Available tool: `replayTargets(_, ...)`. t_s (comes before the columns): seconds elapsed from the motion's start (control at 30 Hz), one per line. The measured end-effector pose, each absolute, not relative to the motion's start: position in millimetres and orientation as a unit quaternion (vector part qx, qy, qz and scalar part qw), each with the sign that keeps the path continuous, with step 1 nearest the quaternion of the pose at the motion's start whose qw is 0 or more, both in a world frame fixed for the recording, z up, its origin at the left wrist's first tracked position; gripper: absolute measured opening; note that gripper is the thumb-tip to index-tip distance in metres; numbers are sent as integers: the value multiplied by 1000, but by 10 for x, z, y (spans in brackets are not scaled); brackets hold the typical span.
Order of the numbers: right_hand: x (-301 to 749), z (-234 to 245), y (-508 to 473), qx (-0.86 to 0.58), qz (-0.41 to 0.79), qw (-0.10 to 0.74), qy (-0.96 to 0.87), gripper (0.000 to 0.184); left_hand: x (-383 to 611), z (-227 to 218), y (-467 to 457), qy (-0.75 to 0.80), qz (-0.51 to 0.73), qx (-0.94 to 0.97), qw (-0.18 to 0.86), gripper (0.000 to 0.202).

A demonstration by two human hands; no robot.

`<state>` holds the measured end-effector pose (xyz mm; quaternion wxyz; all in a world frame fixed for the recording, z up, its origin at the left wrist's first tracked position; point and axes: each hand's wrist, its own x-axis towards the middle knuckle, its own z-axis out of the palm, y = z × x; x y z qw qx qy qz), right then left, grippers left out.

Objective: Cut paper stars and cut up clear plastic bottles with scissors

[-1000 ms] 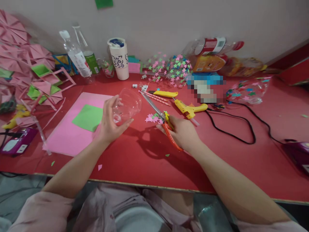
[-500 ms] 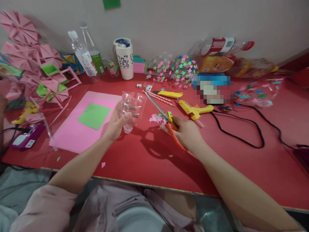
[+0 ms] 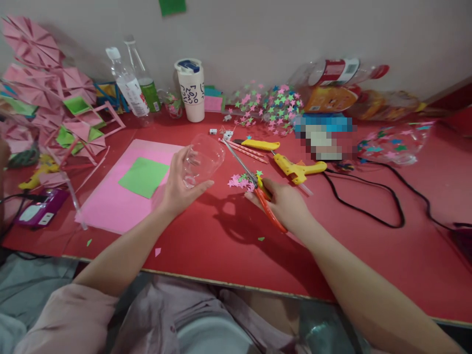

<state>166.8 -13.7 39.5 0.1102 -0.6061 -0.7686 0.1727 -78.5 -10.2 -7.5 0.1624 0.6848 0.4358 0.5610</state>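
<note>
My left hand (image 3: 180,184) cradles a clear cut-off plastic bottle piece (image 3: 208,156). The fingers lie behind the plastic and the thumb stands out to the right below it. The wide cut end tilts up and to the right. In my right hand (image 3: 282,199) are scissors with orange and yellow handles (image 3: 267,206). Their blades (image 3: 236,156) point up and left, close beside the plastic, apart from it. Small pink and green paper stars (image 3: 239,181) lie on the red table (image 3: 221,255) by the scissors.
Pink paper (image 3: 106,209) with a green square (image 3: 143,177) lies left. A yellow glue gun (image 3: 298,169) with a black cord, a yellow cutter (image 3: 261,144) and patterned straws (image 3: 247,151) lie beyond my right hand. Bottles and a white tumbler (image 3: 191,93) line the wall.
The bottle piece has turned in my left hand, its wide end now facing more toward me. My left thumb has come off its front. The right hand and scissors have barely moved.
</note>
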Motion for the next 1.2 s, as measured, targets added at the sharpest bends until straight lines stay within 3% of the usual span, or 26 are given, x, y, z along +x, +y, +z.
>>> replayTargets(0.43, 1674, 442, -167, -596, 138, 55, -789, 48, -774, 27, -175, 455, 508, 731, 28, 80)
replayTargets(0.73, 1703, 417, -133, -565, 126, 32, -815, 49, -849, 30, -143, 438, 499, 747, 45, 80)
replayTargets(0.97, 1742, 420, -121, -539, 246, 75, -802, 54, -886, 42, -133, 451, 487, 742, 91, 77)
replayTargets(1.1, 1765, 405, -126, -529, 395, 100, -744, 56, -885, 60, -157, 487, 494, 706, 140, 80)
replayTargets(1.2, 1750, 410, -144, -547, 485, 101, -674, 56, -870, 92, -161, 506, 486, 685, 194, 69)
